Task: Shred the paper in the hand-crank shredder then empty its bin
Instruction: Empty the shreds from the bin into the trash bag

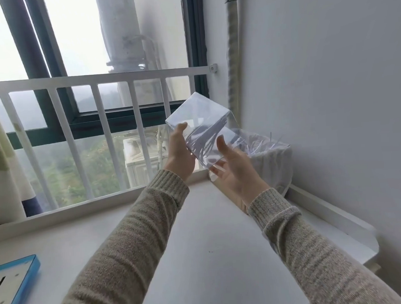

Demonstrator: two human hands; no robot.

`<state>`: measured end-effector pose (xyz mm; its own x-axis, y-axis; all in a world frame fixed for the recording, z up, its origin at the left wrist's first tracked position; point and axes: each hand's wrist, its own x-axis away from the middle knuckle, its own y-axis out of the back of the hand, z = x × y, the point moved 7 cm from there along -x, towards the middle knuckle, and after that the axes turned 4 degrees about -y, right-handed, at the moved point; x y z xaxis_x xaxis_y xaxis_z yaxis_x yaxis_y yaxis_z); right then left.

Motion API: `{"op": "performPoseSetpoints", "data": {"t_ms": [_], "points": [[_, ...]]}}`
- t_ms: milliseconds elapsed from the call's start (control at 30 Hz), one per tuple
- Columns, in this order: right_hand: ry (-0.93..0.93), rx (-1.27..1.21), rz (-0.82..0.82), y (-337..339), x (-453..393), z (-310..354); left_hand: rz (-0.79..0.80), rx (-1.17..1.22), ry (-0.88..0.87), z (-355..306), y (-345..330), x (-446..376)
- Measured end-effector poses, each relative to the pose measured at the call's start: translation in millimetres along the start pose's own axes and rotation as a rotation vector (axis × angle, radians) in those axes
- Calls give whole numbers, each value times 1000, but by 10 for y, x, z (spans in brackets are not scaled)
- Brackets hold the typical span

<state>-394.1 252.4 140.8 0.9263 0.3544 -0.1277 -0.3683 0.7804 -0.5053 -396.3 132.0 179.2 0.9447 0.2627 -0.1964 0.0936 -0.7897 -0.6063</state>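
Above the near rim of the waste basket (pixel 272 164), which stands in the corner against the wall, the clear plastic bin (pixel 202 126) of the shredder is held in the air, tipped so its mouth slopes down toward the basket. Paper strips (pixel 205 137) lie inside it, bunched toward the basket side, and more strips already sit in the basket's white liner. The left hand (pixel 180 156) presses flat against the bin wall farthest from the basket, fingers spread up the side; the right hand (pixel 234 171) cups the lower corner nearest the person, palm up, thumb raised along the wall, so each grip is closed on the bin more by pressure than by wrapping. The bin looks light, stiff and smooth, likely slippery under bare palms, and thin enough to flex or crack if squeezed hard, so holding it by opposite walls near the base seems sound. The strips look feather-light and probably cling, so a shake may be needed. Well away from the basket, at the near edge of the tabletop (pixel 200 245), lies the blue shredder top (pixel 13 288)
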Motion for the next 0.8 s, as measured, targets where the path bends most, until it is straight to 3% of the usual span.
{"op": "performPoseSetpoints", "data": {"t_ms": [267,567,800], "points": [[-31,-287,35,-104,-173,1,16,-127,27,-114,-181,-93],[-47,-501,-38,-161,-278,82,20,-561,-138,-287,-466,-245],[-53,-581,-22,-171,-325,117,24,-603,-112,-268,-522,-287]]}}
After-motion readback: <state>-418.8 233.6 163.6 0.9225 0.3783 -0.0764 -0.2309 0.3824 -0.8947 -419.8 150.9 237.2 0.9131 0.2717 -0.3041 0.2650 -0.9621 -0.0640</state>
